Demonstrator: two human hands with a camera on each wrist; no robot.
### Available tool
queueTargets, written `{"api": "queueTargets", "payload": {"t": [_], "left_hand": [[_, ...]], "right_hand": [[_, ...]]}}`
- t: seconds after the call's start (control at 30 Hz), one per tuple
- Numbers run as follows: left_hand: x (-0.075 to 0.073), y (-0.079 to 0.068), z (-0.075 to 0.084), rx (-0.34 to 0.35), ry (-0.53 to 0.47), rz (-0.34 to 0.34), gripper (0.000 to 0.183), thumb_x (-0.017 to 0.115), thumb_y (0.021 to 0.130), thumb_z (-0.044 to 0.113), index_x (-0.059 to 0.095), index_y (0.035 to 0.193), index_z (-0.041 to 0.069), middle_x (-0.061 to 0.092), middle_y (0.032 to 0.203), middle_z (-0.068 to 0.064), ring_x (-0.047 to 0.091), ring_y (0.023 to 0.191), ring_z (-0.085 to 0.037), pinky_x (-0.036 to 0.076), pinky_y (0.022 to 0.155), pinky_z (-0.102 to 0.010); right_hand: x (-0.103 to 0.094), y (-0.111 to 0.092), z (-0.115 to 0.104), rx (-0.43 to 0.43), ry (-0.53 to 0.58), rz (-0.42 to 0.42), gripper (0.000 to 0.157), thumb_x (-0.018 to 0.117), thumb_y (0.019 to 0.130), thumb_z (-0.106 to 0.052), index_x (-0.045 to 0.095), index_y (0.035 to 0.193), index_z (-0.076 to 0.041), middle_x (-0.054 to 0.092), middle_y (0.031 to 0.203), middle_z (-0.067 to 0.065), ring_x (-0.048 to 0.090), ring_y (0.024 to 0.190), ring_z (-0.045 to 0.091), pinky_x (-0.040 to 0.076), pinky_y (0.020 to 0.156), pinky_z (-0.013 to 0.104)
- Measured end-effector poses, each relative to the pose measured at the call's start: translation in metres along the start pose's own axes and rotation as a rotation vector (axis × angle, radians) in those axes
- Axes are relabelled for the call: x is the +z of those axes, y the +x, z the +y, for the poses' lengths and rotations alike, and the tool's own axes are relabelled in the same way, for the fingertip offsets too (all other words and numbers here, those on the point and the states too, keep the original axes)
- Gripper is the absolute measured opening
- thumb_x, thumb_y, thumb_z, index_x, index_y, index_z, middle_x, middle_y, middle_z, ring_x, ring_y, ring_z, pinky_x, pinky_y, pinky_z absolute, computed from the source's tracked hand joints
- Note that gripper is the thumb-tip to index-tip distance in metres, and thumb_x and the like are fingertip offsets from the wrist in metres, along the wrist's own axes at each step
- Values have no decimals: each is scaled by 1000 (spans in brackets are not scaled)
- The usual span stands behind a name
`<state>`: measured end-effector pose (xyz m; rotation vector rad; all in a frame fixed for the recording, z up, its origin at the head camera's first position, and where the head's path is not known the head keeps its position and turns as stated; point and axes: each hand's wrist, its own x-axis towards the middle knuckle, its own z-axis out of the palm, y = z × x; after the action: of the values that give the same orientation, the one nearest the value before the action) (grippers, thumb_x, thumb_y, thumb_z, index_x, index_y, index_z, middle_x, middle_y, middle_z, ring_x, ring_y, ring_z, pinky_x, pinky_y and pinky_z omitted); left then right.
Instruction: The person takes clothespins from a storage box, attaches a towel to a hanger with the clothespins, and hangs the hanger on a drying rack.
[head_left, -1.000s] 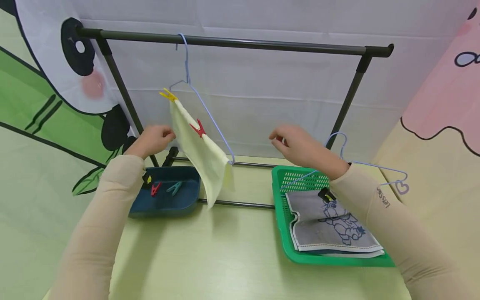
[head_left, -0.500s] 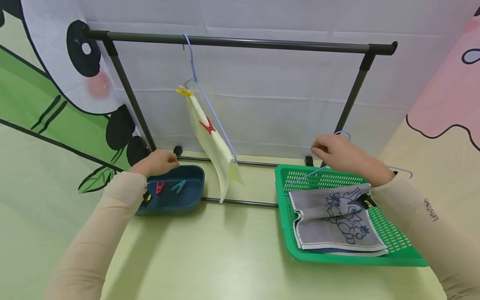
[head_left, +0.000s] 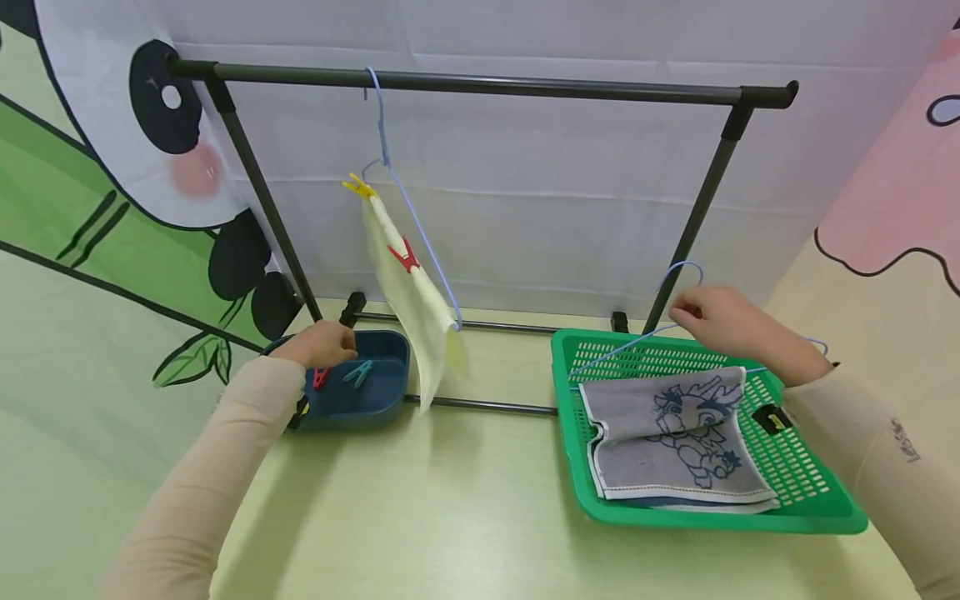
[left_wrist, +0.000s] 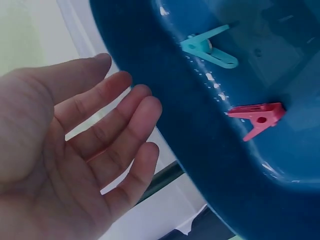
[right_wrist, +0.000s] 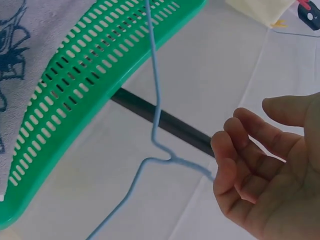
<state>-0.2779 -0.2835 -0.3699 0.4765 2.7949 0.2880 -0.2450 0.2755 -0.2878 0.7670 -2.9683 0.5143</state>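
Observation:
My left hand (head_left: 321, 343) hovers over the near-left rim of a dark blue basin (head_left: 341, 407), fingers loosely bent and holding nothing. In the basin lie a red clothespin (left_wrist: 262, 117) and a teal clothespin (left_wrist: 200, 46). My right hand (head_left: 720, 323) is by the hook of a light blue wire hanger (right_wrist: 157, 95) that leans on the green basket (head_left: 720, 523). Its fingers bend loosely, thumb apart, and cover part of the hook; whether they touch it I cannot tell. A pale yellow cloth (head_left: 408, 308) hangs from another hanger (head_left: 385, 150) with yellow (head_left: 362, 189) and red (head_left: 407, 257) clothespins.
A dark rack bar (head_left: 525, 84) spans the back, with a slanted leg at each side. Inside the basket lies a folded grey towel (head_left: 630, 458) with a blue cartoon print. A lower rack rail (head_left: 487, 405) runs between basin and basket. Printed cloth backs the scene.
My left hand has come down and slightly right over the basin. The right hand has moved right, away from the hanging cloth, to the basket's hanger. The cloth has swayed a little.

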Motion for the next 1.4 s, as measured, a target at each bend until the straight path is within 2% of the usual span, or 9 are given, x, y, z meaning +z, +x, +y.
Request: {"api": "queueTargets", "payload": {"t": [0.27, 0.47, 0.7, 0.8, 0.97, 1.07, 1.23, 1.4], "left_hand": [[7, -1, -12, -33, -11, -24, 16, 63, 89, 14, 67, 94, 0, 63, 82, -8, 57, 71, -21, 49, 69, -41], [9, 2, -10, -96, 7, -66, 16, 62, 91, 16, 66, 94, 1, 63, 86, -10, 59, 75, -23, 49, 72, -43], [10, -1, -6, -127, -12, -109, 23, 62, 91, 18, 64, 103, -1, 64, 97, -15, 61, 85, -28, 49, 79, -47], [11, -1, -7, -148, -11, -120, 29, 63, 91, 20, 63, 108, -3, 63, 102, -17, 61, 90, -30, 49, 80, -48], [11, 2, -5, -163, -8, -138, 33, 65, 88, 22, 64, 107, -5, 64, 101, -18, 61, 89, -31, 49, 78, -47], [11, 5, 0, -184, 2, -162, 38, 67, 87, 24, 63, 110, -7, 63, 105, -20, 61, 92, -33, 49, 78, -47], [13, 7, 6, -241, 36, -195, 52, 67, 88, 26, 55, 124, -8, 57, 119, -26, 58, 104, -39, 47, 84, -51], [16, 9, 8, -250, 43, -172, 48, 69, 85, 25, 59, 119, -7, 59, 115, -25, 59, 100, -37, 48, 81, -50]], "right_hand": [[3, -7, 16, 35, -19, -8, 20, 50, 97, -12, 65, 94, 1, 62, 80, 4, 54, 69, 18, 46, 67, 40], [4, -12, 29, 81, -43, -28, 22, 52, 96, -14, 65, 98, 4, 65, 84, 8, 59, 73, 22, 49, 68, 44], [9, -18, 34, 137, -41, -34, 27, 53, 96, -16, 64, 102, 8, 66, 91, 15, 61, 82, 30, 49, 73, 49], [11, -20, 36, 163, -32, -36, 32, 52, 96, -19, 62, 106, 11, 63, 97, 21, 59, 88, 36, 48, 76, 52], [12, -22, 41, 199, -39, -56, 41, 50, 97, -23, 56, 112, 15, 55, 108, 33, 52, 98, 45, 43, 81, 58], [13, -21, 45, 205, -50, -62, 44, 49, 97, -25, 54, 114, 16, 52, 112, 36, 49, 102, 48, 41, 83, 60], [17, -19, 49, 207, -50, -58, 46, 51, 96, -24, 52, 115, 18, 50, 113, 39, 46, 104, 51, 39, 84, 61], [20, -15, 50, 206, -57, -74, 47, 52, 95, -22, 51, 117, 19, 50, 115, 39, 46, 106, 52, 38, 86, 61]]}}
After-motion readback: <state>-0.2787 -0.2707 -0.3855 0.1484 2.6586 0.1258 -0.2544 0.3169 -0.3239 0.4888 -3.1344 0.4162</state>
